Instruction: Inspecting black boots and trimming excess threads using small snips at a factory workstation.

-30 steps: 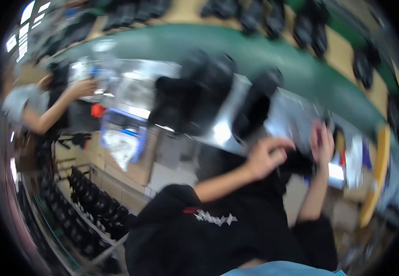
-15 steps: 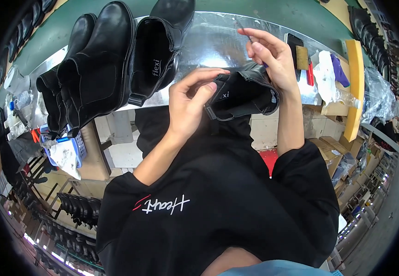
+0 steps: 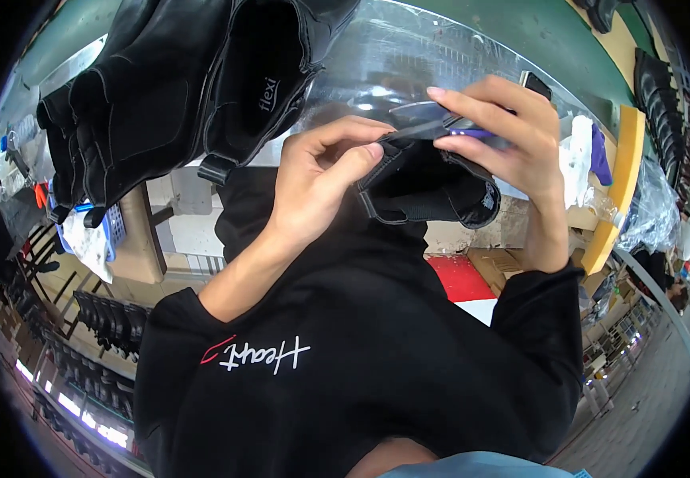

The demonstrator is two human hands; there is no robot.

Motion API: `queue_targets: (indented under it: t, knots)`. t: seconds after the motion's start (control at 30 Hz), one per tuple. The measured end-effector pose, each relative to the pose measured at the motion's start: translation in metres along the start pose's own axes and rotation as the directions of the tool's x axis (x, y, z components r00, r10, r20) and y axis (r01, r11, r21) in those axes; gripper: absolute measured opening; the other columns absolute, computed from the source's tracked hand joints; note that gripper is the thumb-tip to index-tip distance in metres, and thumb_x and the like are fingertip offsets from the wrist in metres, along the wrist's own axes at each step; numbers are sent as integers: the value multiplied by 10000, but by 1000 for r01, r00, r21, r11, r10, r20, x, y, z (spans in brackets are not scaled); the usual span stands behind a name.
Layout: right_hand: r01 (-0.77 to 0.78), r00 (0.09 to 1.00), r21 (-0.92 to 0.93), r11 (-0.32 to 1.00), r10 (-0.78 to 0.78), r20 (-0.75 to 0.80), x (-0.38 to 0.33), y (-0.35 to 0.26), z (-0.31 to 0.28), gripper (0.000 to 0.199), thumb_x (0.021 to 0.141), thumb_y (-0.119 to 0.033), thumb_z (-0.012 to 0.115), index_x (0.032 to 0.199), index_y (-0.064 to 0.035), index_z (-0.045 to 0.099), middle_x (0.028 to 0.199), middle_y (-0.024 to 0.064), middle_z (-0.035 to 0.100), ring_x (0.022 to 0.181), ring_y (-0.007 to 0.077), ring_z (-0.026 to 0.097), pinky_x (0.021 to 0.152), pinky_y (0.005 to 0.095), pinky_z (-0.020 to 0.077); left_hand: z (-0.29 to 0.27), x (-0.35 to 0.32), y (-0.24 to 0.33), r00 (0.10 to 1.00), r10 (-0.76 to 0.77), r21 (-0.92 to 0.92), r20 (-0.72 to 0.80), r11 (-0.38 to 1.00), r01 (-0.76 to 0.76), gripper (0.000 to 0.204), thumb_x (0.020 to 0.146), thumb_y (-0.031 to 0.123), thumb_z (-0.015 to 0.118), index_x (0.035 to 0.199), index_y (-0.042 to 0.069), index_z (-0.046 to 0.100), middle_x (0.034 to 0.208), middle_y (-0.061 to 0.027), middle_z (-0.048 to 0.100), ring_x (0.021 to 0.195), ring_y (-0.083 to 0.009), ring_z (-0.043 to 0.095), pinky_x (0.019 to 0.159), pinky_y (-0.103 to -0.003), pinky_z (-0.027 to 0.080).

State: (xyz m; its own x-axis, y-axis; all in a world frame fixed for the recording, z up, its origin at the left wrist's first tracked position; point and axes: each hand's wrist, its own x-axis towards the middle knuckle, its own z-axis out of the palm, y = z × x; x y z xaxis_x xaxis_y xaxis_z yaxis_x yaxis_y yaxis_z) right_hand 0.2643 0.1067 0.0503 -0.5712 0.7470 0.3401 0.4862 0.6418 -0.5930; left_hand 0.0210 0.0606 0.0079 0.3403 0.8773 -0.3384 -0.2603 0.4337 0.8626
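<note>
Black leather boot (image 3: 428,187) held at chest height between both hands, left hand (image 3: 321,179) pinching its opening edge with thumb and fingers, right hand (image 3: 504,131) gripping the top along with a small purple-handled tool (image 3: 472,127), more black boots (image 3: 193,88) on a shiny metal table (image 3: 408,56) just beyond.

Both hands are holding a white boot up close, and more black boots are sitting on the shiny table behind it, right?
Not quite. In the head view the boot pinched between the left hand and the right hand is black, not white. The other black boots do sit on the shiny table.
</note>
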Motion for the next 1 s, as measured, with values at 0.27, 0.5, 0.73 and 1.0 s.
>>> queue_targets:
  t: [0.27,0.5,0.73,1.0]
  knots:
    - [223,967,-238,945,-185,173,3,-15,-17,477,694,-195,815,1141,-58,717,783,30,578,609,159,534,511,283,438,4,0,-1,989,128,-37,68,991,-125,180,883,15,591,1007,-59,697,1177,-188,654,1025,-192,623,911,-304,467]
    - [346,937,-365,864,-297,183,-5,-14,-18,461,705,-195,808,1133,-41,730,768,15,578,595,115,491,488,246,394,5,0,-2,981,158,17,112,987,-161,192,899,38,576,1018,-57,693,1164,-224,671,1041,-244,665,952,-344,511]
    - [364,930,-368,856,-313,193,-5,-17,-16,465,671,-160,837,1099,-19,723,843,31,617,586,136,493,497,285,374,7,-1,-1,986,152,-23,69,988,-151,155,866,-39,604,986,-48,701,1100,-175,708,1036,-212,663,935,-325,489]
    - [346,935,-396,850,-280,217,-3,-23,-16,476,672,-164,838,1109,-19,719,835,24,605,584,129,487,495,288,356,4,0,-1,972,202,80,124,974,-212,187,894,15,574,1006,-57,704,1130,-212,687,1002,-220,677,927,-328,523]
